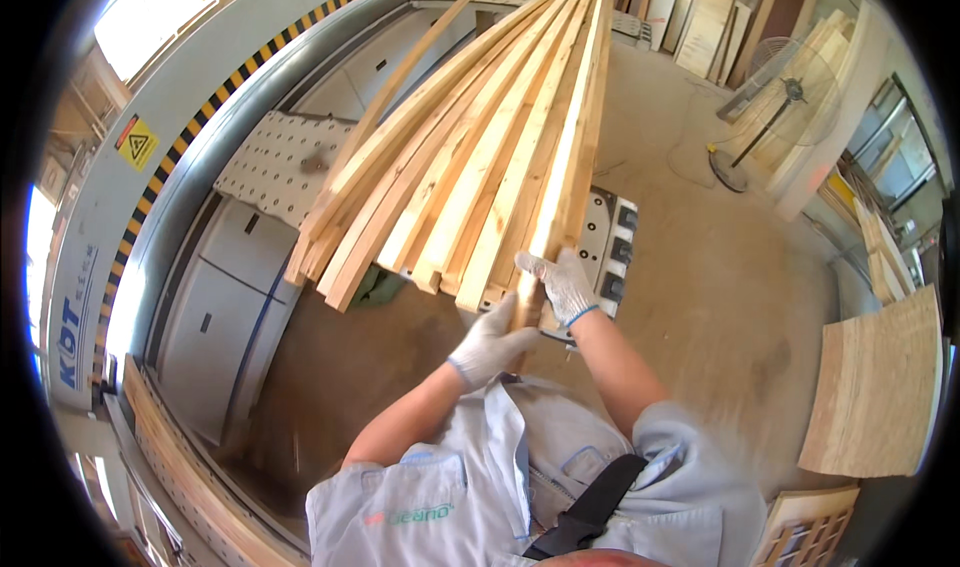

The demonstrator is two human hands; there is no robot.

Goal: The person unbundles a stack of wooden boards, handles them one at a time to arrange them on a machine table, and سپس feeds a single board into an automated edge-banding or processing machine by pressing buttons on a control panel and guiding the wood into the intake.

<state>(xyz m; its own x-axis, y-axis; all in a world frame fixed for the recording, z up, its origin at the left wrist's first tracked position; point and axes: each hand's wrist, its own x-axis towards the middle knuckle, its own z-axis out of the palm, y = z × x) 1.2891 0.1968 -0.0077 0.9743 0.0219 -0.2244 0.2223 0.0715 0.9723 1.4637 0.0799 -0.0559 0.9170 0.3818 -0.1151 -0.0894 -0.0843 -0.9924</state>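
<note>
A long pale wooden batten [556,207] runs away from me along the right side of a fanned stack of wooden battens [470,172]. My left hand [490,345], in a white glove, is closed around the near end of that batten. Farther up the same batten, my right hand [565,285], gloved in white with a blue cuff edge, grips it from the right side, thumb across the top. The other battens lie lengthwise, their near ends uneven, spreading to the left. Beneath them the support shows only in part.
On the left stands a large machine with a black-and-yellow striped beam [185,162] and a perforated table [262,175]. A pedestal fan [793,91] is at the far right. Wooden boards [710,27] lean at the back. A wood panel [872,387] stands at the right.
</note>
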